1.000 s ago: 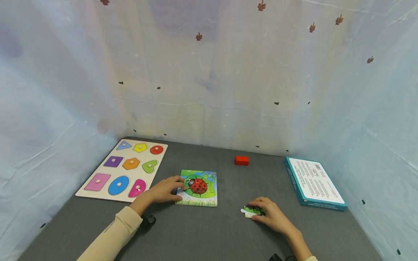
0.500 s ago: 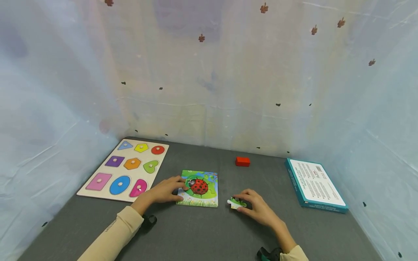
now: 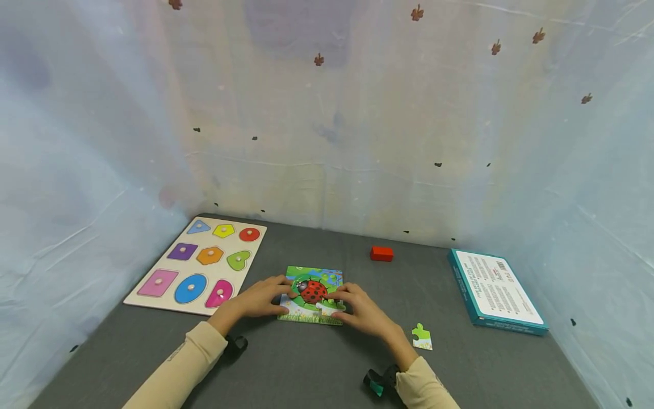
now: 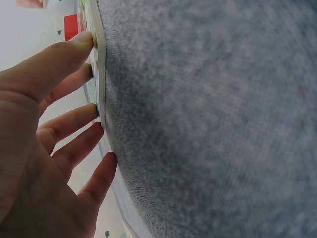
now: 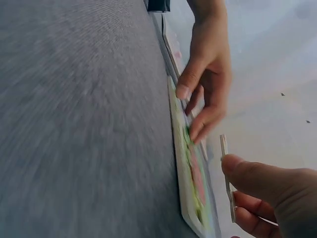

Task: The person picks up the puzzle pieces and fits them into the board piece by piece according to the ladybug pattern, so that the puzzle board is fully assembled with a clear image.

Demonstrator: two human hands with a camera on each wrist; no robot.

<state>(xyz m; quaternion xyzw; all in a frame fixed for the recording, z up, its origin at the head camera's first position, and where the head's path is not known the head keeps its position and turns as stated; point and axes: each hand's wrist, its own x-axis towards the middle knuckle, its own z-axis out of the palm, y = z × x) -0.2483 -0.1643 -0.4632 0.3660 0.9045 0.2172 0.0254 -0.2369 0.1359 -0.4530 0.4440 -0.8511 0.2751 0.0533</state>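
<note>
A square jigsaw puzzle board [image 3: 311, 275] with a ladybug picture lies flat on the grey table. At its left edge my left hand [image 3: 255, 298] rests thumb and fingertips on the board, fingers spread. My right hand [image 3: 367, 312] pinches a puzzle piece [image 3: 327, 310] over the board's lower right part. Seen edge-on in the right wrist view, that piece [image 5: 227, 186] sits between thumb and fingers, raised off the board. A green and white puzzle piece [image 3: 422, 337] lies on the table beside my right forearm.
To the left is a wooden shape board [image 3: 174, 270] with several knobbed coloured shapes. A red block [image 3: 381, 254] stands behind the puzzle. At right lies a teal box [image 3: 498, 292] with a white printed face. Pale curtain [image 3: 327, 142] hangs around the table.
My right hand has moved left with the pinched piece, from the table to above the puzzle board. The loose piece has come into view. My left hand stays at the board's edge.
</note>
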